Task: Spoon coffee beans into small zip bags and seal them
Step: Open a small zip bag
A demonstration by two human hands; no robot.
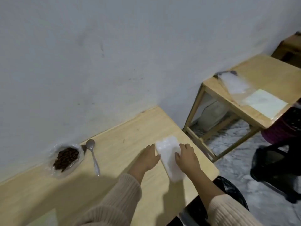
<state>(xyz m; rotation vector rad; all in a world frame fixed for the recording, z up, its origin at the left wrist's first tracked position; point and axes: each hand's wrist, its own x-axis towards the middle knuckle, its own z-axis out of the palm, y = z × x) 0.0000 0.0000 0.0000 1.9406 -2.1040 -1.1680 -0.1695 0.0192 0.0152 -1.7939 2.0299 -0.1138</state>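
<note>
A stack of small clear zip bags (168, 156) lies flat near the right end of the wooden table (123, 141). My left hand (149, 156) rests against the stack's left edge, its fingertips touching it. On the stack's right side lies my right hand (187, 156), fingers on top of the bags. An open plastic bag of coffee beans (66, 158) sits by the wall at the left. A metal spoon (93, 154) lies on the table just right of the beans, bowl toward the wall.
The table's right edge and corner are just beyond my right hand. A second wooden table (263, 74) at the right carries plastic sheets (234, 84) and a pale pad (265, 103). A person in purple clothing (283, 128) sits there. A dark chair (228, 190) is below.
</note>
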